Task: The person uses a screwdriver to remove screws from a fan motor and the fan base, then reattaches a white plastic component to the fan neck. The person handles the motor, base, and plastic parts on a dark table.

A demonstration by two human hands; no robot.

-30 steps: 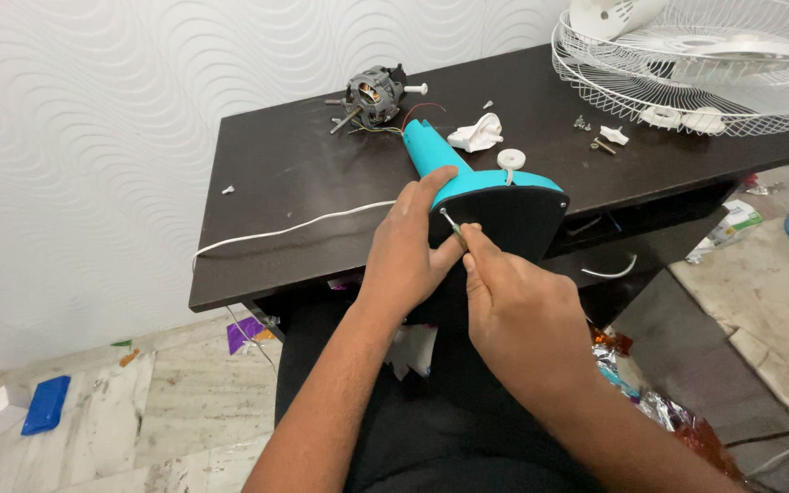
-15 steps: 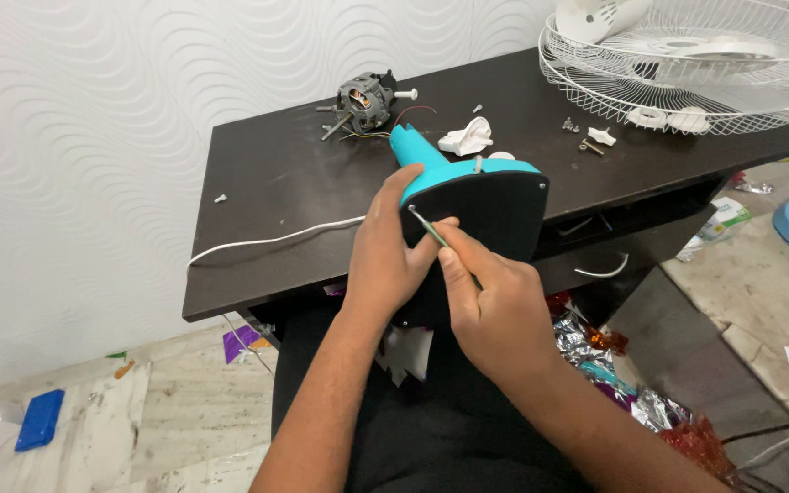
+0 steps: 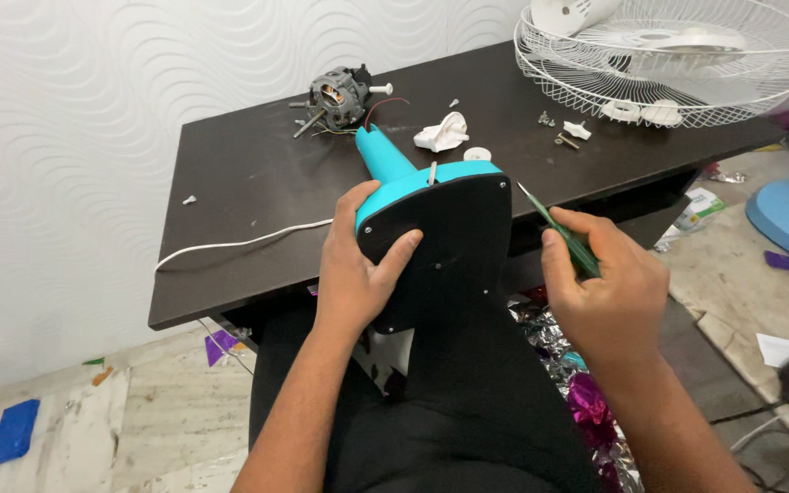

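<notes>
Seen from above: teal fan base (image 3: 431, 228) with black underside, propped on lap at near table edge (image 3: 230, 292). Left hand (image 3: 358, 265) clasps it; right hand (image 3: 604, 283) grips green screwdriver (image 3: 561, 233), lifted clear. Motor (image 3: 335, 96), screws (image 3: 563, 137), grille (image 3: 678, 64) lying apart beyond; probably mid-disassembly.

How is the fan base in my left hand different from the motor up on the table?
The fan base is teal plastic with a flat black underside; the motor is bare grey metal with copper windings showing. The base is far larger than the motor. The base is propped on the lap, steadied by the left hand; the motor lies untouched at the far side of the table. Both look like parts of one dismantled fan.
</notes>
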